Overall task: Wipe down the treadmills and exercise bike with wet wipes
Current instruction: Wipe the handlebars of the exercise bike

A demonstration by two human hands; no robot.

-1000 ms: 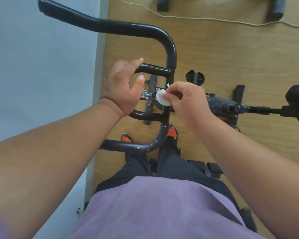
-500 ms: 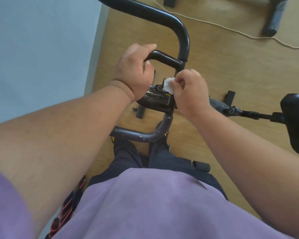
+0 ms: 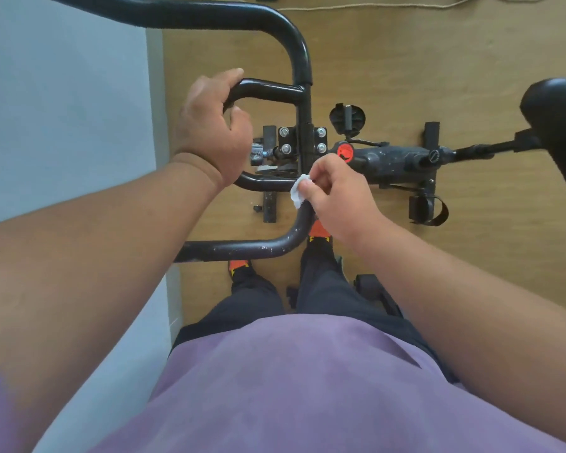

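I look straight down on a black exercise bike (image 3: 389, 160) standing on a wooden floor. Its handlebar (image 3: 294, 44) curves from the top left round to a near bar flecked with white. My left hand (image 3: 213, 129) grips the small inner loop of the handlebar, fingers curled over its far bar. My right hand (image 3: 337, 194) pinches a small white wet wipe (image 3: 297, 191) and presses it on the handlebar tube where the near inner bar joins it. The black saddle (image 3: 559, 125) is at the right edge.
A pale wall (image 3: 62, 109) runs down the left side, close to the handlebar. A light cord (image 3: 389, 6) lies across the floor at the top. A pedal with a strap (image 3: 427, 209) sticks out toward me. My feet in orange-toed socks (image 3: 319, 232) stand beside the bike.
My right hand has slid the wipe from the centre clamp down the tube toward me. My left hand went from open to gripping the inner loop. The view has shifted.
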